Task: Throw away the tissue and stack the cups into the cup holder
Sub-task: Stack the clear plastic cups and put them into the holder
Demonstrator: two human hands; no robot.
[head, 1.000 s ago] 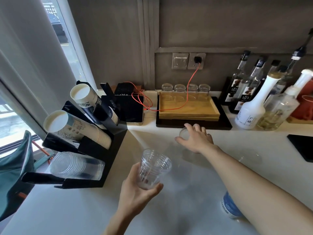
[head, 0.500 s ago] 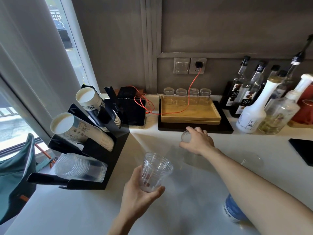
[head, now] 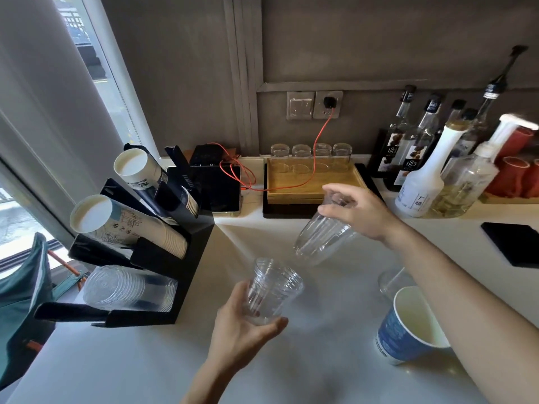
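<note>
My left hand [head: 242, 330] grips a stack of clear plastic cups [head: 271, 290], mouth up, above the white counter. My right hand [head: 358, 211] holds another clear plastic cup [head: 323, 237] by its base, tilted with the mouth toward the lower left, a short way above and right of the stack. The black cup holder [head: 186, 258] stands at the left with two rows of paper cups [head: 128, 225] and a bottom row of clear cups [head: 128, 290]. A blue paper cup [head: 408, 330] and one more clear cup [head: 392, 279] stand under my right forearm. No tissue is visible.
A wooden tray [head: 315, 182] with several glasses sits at the back wall, an orange cable draped over it. Syrup bottles [head: 420, 176] crowd the back right. A black mat [head: 513, 246] lies at the right. A dark tablet [head: 221, 188] lies behind the holder.
My right hand has lifted the clear cup off the counter and brought it tilted toward the stack in my left hand. The view has shifted closer.
</note>
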